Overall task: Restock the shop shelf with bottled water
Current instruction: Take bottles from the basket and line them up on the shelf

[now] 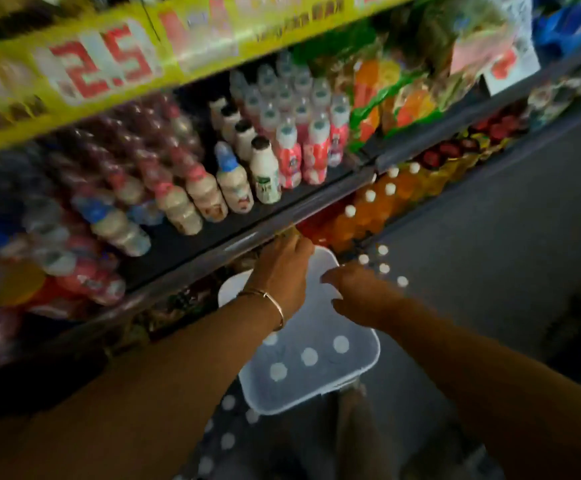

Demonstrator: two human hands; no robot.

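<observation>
Dim shop aisle with a grey floor (490, 237) and a stocked shelf (282, 209) running along the left side, and the whole shot is pretty blurry. The shelf board up past the fingers carries rows of small milky drink bottles (233, 181) and pink-labelled bottles (313, 147), with a yellow price strip (102, 64) reading 2.5 above them. On the level under that board, orange drink bottles (368, 209) with white caps sit just beyond the fingers.

Below both arms there's a clear plastic bin (317, 386) with white-capped water bottles (309, 356) standing in it, so that's where the water is right now. A few more white caps (382, 268) show on the floor just past the right hand.

The left hand (282, 268), with a thin bangle (271, 299) on the wrist, reaches to the bin's far rim under the shelf edge; its fingers are tucked out of sight, so can't tell if they're grasping anything. The right hand (358, 292) hovers over the bin, fingers loose and released, nothing in them.
</observation>
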